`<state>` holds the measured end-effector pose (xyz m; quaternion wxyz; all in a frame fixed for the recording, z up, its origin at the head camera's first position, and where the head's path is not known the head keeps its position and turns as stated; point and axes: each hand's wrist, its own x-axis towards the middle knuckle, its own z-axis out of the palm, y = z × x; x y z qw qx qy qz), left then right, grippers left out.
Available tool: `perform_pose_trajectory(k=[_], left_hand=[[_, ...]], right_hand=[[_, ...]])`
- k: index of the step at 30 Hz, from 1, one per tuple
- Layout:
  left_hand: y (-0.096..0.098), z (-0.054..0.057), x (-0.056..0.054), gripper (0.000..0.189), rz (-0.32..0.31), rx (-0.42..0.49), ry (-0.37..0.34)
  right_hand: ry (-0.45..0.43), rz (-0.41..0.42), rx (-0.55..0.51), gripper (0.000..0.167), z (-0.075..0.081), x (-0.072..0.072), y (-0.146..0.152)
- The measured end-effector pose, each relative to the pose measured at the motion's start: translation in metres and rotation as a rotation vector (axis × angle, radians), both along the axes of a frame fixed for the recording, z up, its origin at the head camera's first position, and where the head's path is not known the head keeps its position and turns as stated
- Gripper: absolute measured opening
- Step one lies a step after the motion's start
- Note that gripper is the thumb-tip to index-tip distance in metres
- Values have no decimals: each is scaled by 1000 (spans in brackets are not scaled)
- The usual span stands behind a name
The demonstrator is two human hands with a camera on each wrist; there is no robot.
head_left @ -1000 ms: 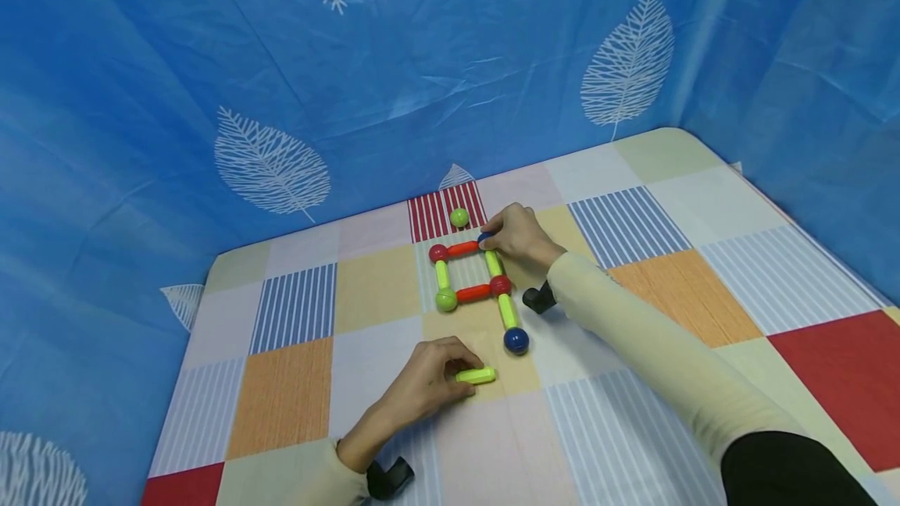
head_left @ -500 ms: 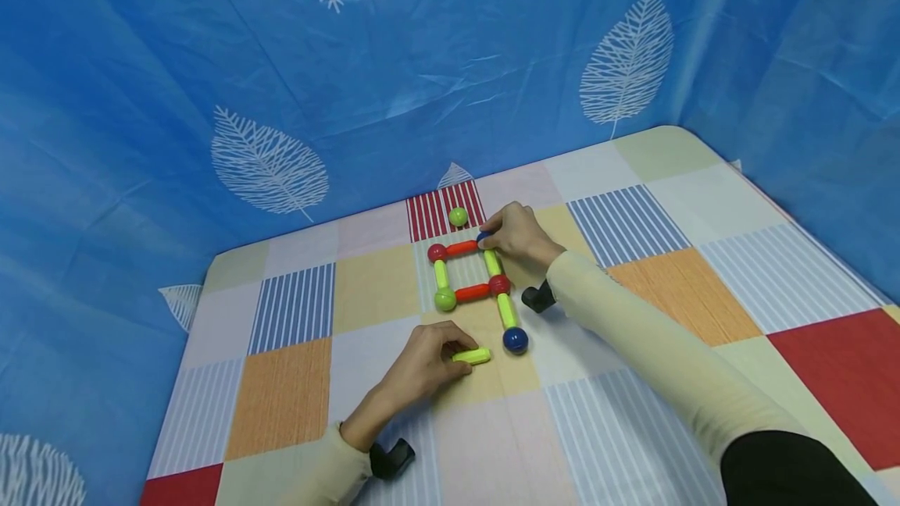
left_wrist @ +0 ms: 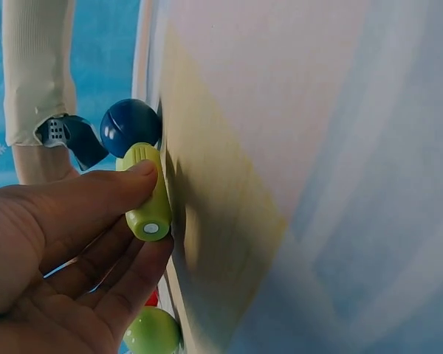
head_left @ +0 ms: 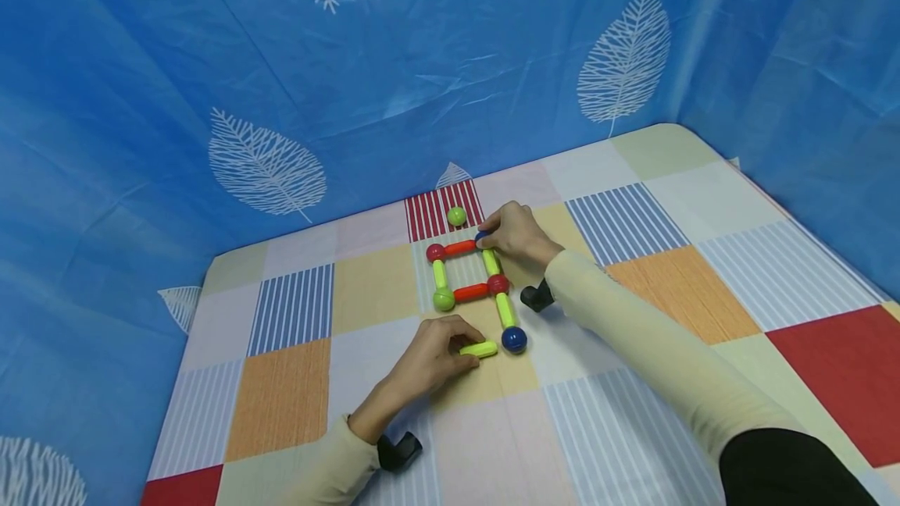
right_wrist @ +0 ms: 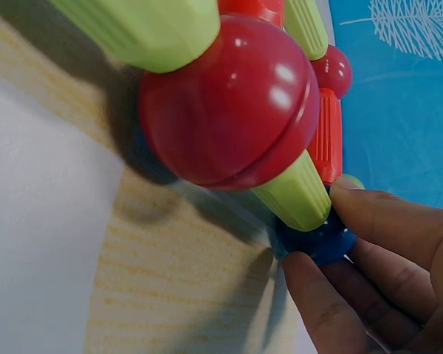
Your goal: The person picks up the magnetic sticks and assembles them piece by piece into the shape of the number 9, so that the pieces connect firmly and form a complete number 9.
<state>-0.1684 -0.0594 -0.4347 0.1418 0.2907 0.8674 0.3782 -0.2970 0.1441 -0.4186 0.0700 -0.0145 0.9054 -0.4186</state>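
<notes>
My left hand [head_left: 434, 358] pinches a yellow-green rod [head_left: 481, 350] between thumb and fingers. In the left wrist view the rod's far end is right at a navy ball [left_wrist: 131, 127]. That ball ends a yellow-green rod [head_left: 506, 311] which runs from a red ball [head_left: 498, 284], a corner of a ball-and-rod square. Two red rods, upper [head_left: 461, 247] and lower [head_left: 471, 292], two yellow-green rods, a second red ball [head_left: 436, 253] and a green ball [head_left: 444, 300] form the square too. With thumb and fingers, my right hand [head_left: 523, 236] holds its far-right corner, another navy ball [right_wrist: 321, 243].
A loose green ball [head_left: 456, 216] lies on the red-striped patch behind the square. The patchwork cloth [head_left: 485, 443] covers the table, and a blue leaf-print curtain [head_left: 422, 61] rises along its back and sides.
My left hand has carried the yellow-green rod away from me, then rightward, up to the near navy ball. My right hand stays on the corner ball.
</notes>
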Motion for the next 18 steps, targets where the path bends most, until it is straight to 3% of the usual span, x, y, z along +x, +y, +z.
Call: perform_pose_trajectory(k=[18], left_hand=[[7, 2, -3, 21, -21, -4, -18]], right_hand=[[1, -2, 4, 24, 1, 1, -1]])
